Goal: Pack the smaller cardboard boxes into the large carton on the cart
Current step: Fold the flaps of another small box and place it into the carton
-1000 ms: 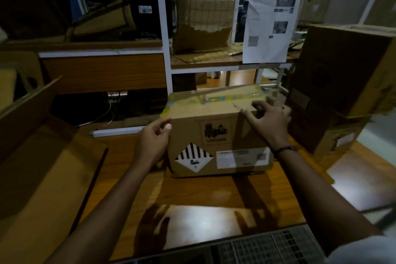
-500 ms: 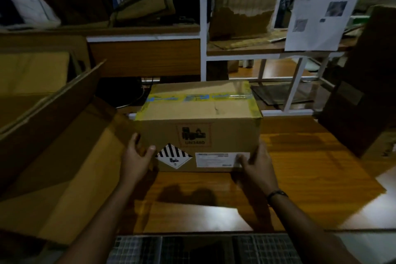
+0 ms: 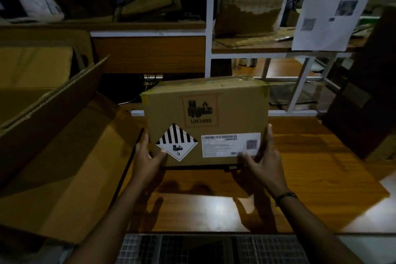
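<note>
A small cardboard box (image 3: 231,113) with a UN3480 mark, a striped class 9 diamond and a white barcode label hangs lifted above the wooden table (image 3: 310,167), its labelled face turned toward me. My left hand (image 3: 147,158) grips its lower left corner, thumb on the diamond label. My right hand (image 3: 263,161) grips the lower right corner, thumb on the white label, fingers up the side. The large open carton (image 3: 53,146) lies to the left with its flaps spread.
A white-framed shelf rack (image 3: 207,28) with cardboard pieces stands behind the table. A dark stack of boxes (image 3: 368,103) rises at the right. A printed paper sheet (image 3: 334,6) hangs from the rack. A metal grid (image 3: 214,248) runs along the near edge.
Both hands moved from the box's top and side to its lower corners. The box came toward me and to the left, then rose off the table and tilted its front face up.
</note>
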